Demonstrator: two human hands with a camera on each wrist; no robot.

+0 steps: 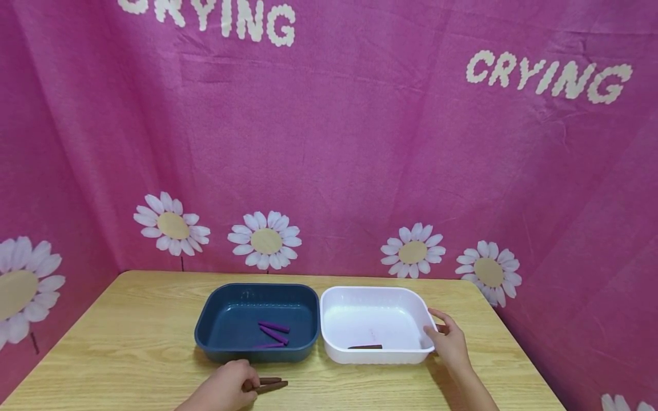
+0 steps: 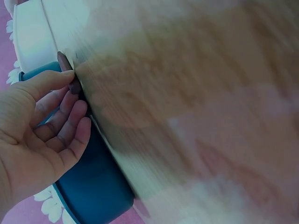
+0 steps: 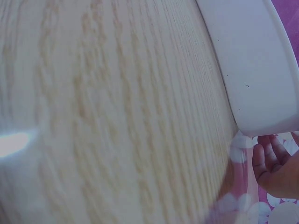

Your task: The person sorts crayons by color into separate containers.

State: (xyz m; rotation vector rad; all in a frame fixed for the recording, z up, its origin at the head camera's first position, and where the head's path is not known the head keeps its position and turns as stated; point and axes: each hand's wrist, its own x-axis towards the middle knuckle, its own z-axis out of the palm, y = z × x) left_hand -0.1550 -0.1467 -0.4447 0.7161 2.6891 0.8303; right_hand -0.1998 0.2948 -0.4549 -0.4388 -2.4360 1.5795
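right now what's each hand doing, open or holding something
Left hand: closed, pinching at least one brown stick.
Right hand: closed on the right end of the white tub.

The left hand partly hides what seem two brown sticks, and the head view crops the upper-left lettering.

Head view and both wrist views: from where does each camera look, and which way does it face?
Head: worn on head, facing forward and down at table, blue tray and white tray; left grip and right grip show.
Left wrist: on that wrist, facing the left grip, which pinches a brown stick.
Right wrist: on that wrist, facing table and the white tray's outer wall; right grip at lower right.
Shared: head and left wrist both show the left grip and both trays.
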